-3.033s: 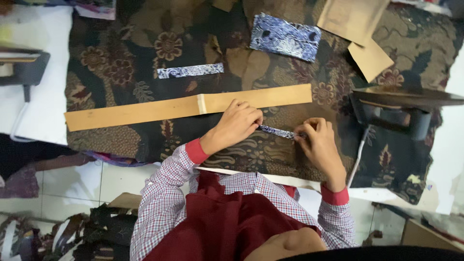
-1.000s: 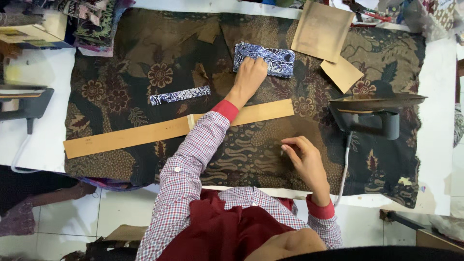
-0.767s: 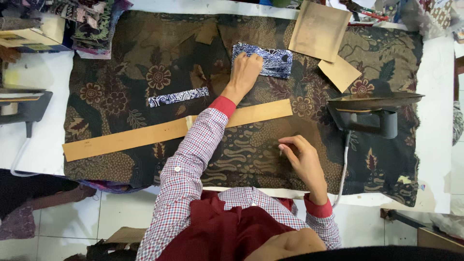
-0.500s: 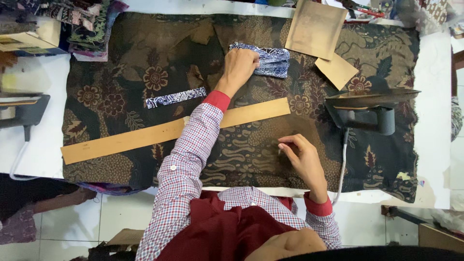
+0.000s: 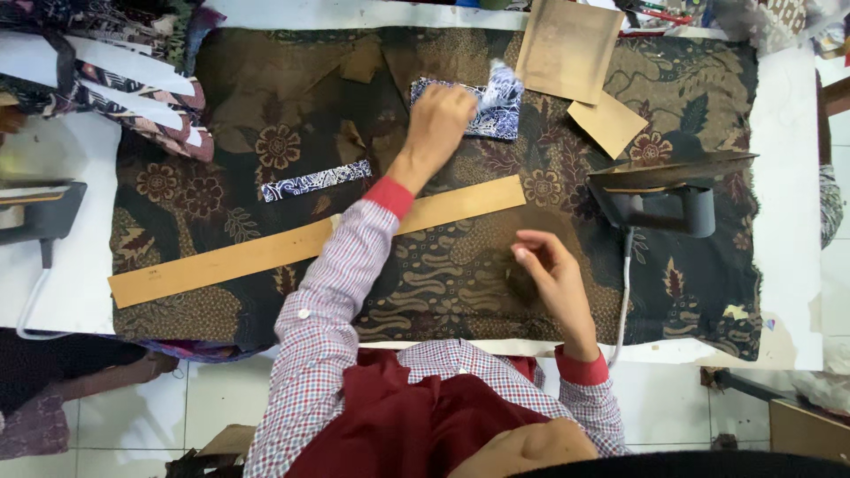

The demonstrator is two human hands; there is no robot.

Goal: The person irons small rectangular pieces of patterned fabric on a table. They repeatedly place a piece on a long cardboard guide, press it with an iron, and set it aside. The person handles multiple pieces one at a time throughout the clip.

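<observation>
My left hand [image 5: 438, 115] reaches to the far middle of the table and grips the top piece of a small stack of blue-and-white patterned fabric [image 5: 498, 113], lifting its corner. My right hand [image 5: 544, 270] hovers just above the dark batik table cover [image 5: 266, 115] near the front edge, fingers loosely curled and apart, nothing visible in them. A long tan cardboard strip [image 5: 230, 261] lies diagonally under my left forearm. A narrow blue patterned strip [image 5: 314, 180] lies left of my left arm.
A dark iron [image 5: 668, 190] rests to the right of my right hand, its cord running to the front edge. Two brown paper pieces [image 5: 567, 49] [image 5: 606, 124] lie at the back right. Folded fabrics [image 5: 124, 88] are piled at the back left, above another iron [image 5: 40, 212].
My left hand left the small strip near the front, reached to the blue fabric stack and now lifts its top piece. My right hand has risen slightly off the cloth.
</observation>
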